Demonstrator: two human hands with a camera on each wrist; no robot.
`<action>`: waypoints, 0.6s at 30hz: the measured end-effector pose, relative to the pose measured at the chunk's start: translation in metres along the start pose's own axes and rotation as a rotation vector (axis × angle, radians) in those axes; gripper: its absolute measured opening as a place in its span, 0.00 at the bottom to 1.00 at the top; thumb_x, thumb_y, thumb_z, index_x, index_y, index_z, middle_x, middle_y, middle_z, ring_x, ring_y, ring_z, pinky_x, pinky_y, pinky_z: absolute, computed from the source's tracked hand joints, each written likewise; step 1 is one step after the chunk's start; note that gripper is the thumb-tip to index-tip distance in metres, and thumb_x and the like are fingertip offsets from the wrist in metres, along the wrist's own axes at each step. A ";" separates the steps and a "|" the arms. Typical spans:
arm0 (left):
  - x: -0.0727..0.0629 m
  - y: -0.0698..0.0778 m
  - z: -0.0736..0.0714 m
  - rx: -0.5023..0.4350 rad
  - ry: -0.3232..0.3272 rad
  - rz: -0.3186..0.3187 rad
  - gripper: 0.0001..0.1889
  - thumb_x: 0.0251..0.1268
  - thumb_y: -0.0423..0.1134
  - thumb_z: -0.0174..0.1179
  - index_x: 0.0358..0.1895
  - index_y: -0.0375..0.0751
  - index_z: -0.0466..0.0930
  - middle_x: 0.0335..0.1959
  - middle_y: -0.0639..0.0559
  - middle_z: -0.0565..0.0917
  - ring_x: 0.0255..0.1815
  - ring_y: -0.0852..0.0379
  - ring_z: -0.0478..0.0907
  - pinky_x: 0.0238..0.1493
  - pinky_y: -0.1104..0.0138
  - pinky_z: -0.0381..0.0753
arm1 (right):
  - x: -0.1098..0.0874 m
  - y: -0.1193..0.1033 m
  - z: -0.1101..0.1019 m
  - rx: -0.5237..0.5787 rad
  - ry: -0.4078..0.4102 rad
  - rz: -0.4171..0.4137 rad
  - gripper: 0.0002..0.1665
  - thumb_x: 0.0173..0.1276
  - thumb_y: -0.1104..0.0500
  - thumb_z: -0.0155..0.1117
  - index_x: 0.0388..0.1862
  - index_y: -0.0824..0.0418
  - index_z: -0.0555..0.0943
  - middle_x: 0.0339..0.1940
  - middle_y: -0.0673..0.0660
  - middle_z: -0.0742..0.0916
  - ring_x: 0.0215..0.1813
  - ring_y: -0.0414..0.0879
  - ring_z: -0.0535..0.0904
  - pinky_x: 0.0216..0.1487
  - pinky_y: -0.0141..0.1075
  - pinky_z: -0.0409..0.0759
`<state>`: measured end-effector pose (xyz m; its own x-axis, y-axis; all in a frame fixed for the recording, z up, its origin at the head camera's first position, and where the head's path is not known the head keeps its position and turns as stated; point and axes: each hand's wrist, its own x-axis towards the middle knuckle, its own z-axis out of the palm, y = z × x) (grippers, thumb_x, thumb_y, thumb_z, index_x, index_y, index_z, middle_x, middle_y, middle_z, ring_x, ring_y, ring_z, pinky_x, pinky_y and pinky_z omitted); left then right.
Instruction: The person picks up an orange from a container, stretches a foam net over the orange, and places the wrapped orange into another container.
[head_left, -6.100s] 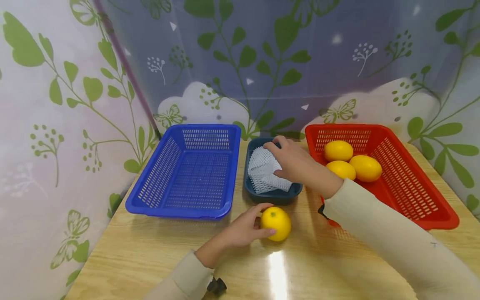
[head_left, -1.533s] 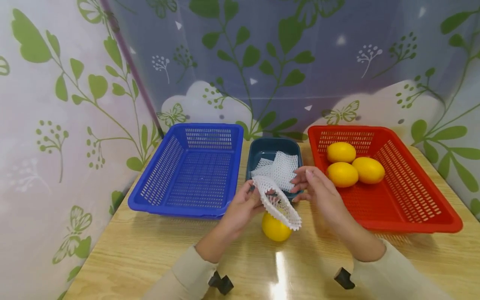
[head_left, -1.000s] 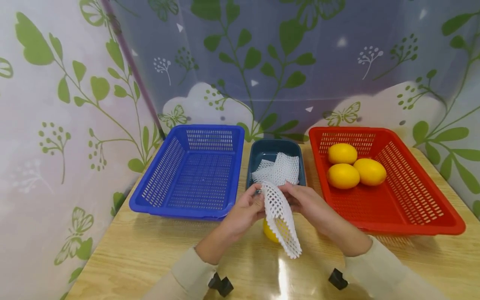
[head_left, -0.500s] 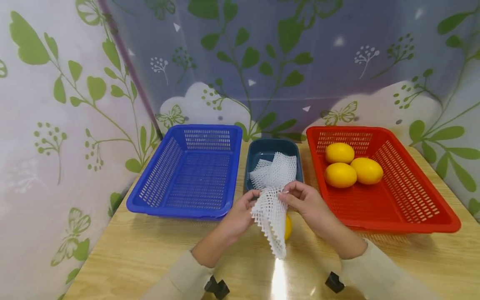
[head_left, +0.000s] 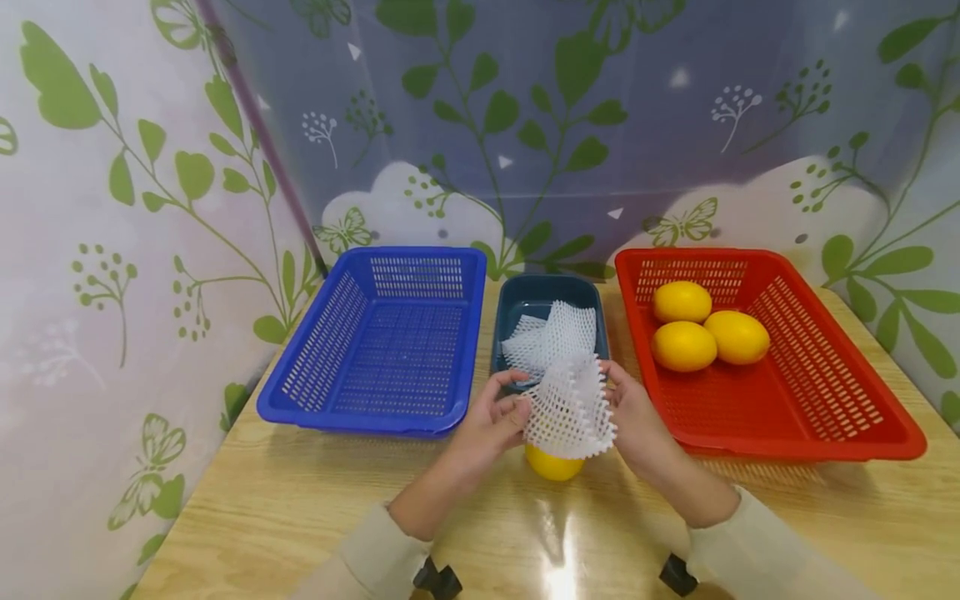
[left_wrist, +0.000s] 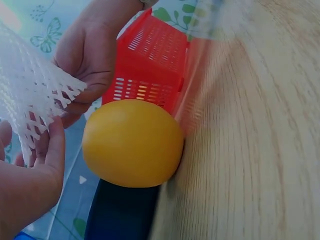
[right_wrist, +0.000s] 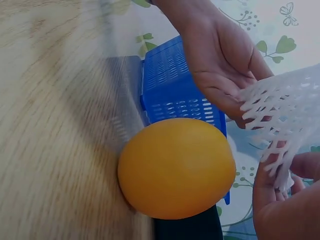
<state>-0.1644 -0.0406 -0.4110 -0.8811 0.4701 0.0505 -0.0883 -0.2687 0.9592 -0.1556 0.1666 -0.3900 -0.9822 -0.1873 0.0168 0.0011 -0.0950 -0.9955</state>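
Observation:
My left hand (head_left: 483, 425) and right hand (head_left: 637, 417) hold a white foam fruit net (head_left: 568, 410) between them, pinching its rim from opposite sides. In the left wrist view the net's toothed edge (left_wrist: 67, 89) is drawn apart by the fingers. Below the net, a smooth round yellow fruit (head_left: 553, 467) rests on the table, its upper part covered by the net in the head view. The right wrist view shows the fruit (right_wrist: 176, 167) whole, apart from both hands. Behind the hands, more foam nets (head_left: 566, 329) lie in a small dark teal tray (head_left: 551, 287).
A blue basket (head_left: 405, 367) with nothing in it stands at the left. At the right, a red basket (head_left: 765, 425) holds three yellow fruits (head_left: 684, 346) toward its back left. Both sit on a wooden table (head_left: 300, 517) before a leaf-patterned curtain (head_left: 480, 108).
The right hand has left the tray, and the left hand has let go of the fruit. Both hands now hold a net, turned and spread wider than half a second ago.

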 end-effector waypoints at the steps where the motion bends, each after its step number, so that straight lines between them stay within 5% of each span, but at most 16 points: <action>1: -0.001 0.000 0.000 0.001 -0.003 0.004 0.22 0.74 0.36 0.53 0.64 0.36 0.58 0.43 0.53 0.79 0.43 0.59 0.78 0.47 0.65 0.81 | 0.000 0.002 -0.001 -0.015 0.002 -0.015 0.22 0.70 0.70 0.56 0.61 0.65 0.67 0.37 0.45 0.85 0.38 0.39 0.81 0.40 0.32 0.83; 7: -0.005 -0.002 -0.003 0.036 0.008 -0.017 0.20 0.69 0.36 0.60 0.59 0.34 0.66 0.50 0.49 0.75 0.45 0.58 0.79 0.44 0.66 0.82 | -0.004 0.012 -0.002 -0.073 0.032 -0.019 0.18 0.72 0.66 0.53 0.58 0.75 0.73 0.36 0.46 0.85 0.38 0.41 0.80 0.41 0.33 0.81; 14: -0.007 -0.004 -0.007 0.067 0.006 -0.054 0.22 0.68 0.27 0.57 0.63 0.28 0.66 0.56 0.45 0.73 0.43 0.60 0.79 0.42 0.68 0.82 | -0.005 0.024 -0.010 0.031 0.040 0.067 0.17 0.71 0.69 0.44 0.55 0.74 0.72 0.38 0.49 0.83 0.38 0.40 0.80 0.39 0.31 0.82; 18: -0.008 -0.006 -0.009 0.084 -0.018 -0.072 0.26 0.65 0.22 0.57 0.66 0.30 0.64 0.60 0.42 0.71 0.46 0.58 0.79 0.44 0.67 0.82 | -0.013 0.012 -0.007 -0.063 0.059 0.111 0.23 0.65 0.70 0.45 0.58 0.76 0.71 0.43 0.53 0.81 0.37 0.42 0.78 0.38 0.30 0.80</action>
<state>-0.1615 -0.0504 -0.4201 -0.8656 0.5006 -0.0153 -0.1116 -0.1629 0.9803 -0.1441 0.1750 -0.4031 -0.9860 -0.1357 -0.0970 0.0999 -0.0147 -0.9949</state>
